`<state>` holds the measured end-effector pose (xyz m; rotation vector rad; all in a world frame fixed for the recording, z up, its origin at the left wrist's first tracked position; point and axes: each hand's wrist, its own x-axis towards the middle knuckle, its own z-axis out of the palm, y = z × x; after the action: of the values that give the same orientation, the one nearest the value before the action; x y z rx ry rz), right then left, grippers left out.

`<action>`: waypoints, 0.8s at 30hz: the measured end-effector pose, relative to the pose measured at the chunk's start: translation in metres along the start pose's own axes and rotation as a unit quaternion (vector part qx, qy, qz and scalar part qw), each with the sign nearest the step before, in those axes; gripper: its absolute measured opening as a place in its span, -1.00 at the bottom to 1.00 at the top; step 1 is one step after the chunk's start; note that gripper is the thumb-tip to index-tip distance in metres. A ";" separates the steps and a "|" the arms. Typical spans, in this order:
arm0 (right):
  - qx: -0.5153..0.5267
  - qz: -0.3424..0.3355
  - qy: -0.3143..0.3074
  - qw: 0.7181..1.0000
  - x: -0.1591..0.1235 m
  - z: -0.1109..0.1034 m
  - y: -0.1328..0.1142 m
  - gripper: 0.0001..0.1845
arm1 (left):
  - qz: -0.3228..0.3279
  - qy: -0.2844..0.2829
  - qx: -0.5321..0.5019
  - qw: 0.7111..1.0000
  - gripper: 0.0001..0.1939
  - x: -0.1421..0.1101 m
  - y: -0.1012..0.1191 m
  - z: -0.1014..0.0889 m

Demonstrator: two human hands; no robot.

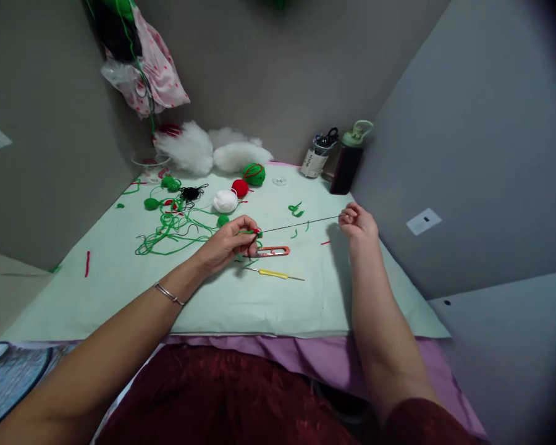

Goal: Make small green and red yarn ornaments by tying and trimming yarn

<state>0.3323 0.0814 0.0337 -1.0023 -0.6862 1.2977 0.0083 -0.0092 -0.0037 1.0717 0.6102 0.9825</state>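
1. Here, a person's left hand (227,244) pinches a small red-and-green piece (257,233) between thumb and fingers above a pale-covered table (324,303).
2. The right hand (359,222), fingers closed on a dark thread (301,223), holds it straight out from the piece.
3. Orange snips (278,251) lie just beside the left hand; a yellow-handled hook (273,273) rests nearer the person.
4. Beyond sit white yarn (225,201) and red yarn (240,188) balls.
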 end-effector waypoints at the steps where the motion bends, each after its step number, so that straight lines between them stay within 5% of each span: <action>1: -0.006 -0.003 0.000 1.000 0.000 0.001 0.002 -0.60 | -0.003 -0.001 0.000 1.000 -0.78 0.000 0.000 0.000; 4: -0.027 0.001 -0.034 0.999 -0.009 0.021 0.021 -0.83 | -0.013 0.001 0.016 1.000 -0.78 0.000 0.001 0.001; 6: -0.081 0.004 -0.133 0.988 -0.027 0.043 0.039 -0.81 | -0.014 0.014 0.030 0.999 -0.76 0.000 0.001 0.001; 10: -0.250 0.044 -0.381 0.889 -0.068 0.077 0.064 -0.57 | -0.009 0.052 0.040 0.998 -0.72 0.001 0.001 0.001; 14: -0.364 0.030 -0.461 0.809 -0.077 0.076 0.061 -0.48 | -0.022 0.084 0.046 0.995 -0.71 0.002 0.001 0.001; 18: -0.478 -0.061 -0.435 0.760 -0.059 0.064 0.054 -0.56 | -0.033 0.080 0.041 0.995 -0.73 0.002 0.002 0.003; 24: -0.700 -0.165 -0.209 0.663 -0.041 0.052 0.059 -0.69 | -0.037 0.072 0.013 0.997 -0.74 0.001 0.003 0.002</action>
<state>0.2527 0.0506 0.0091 -1.6255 -2.3064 0.4425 0.0097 -0.0084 -0.0005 1.0002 0.7765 0.9941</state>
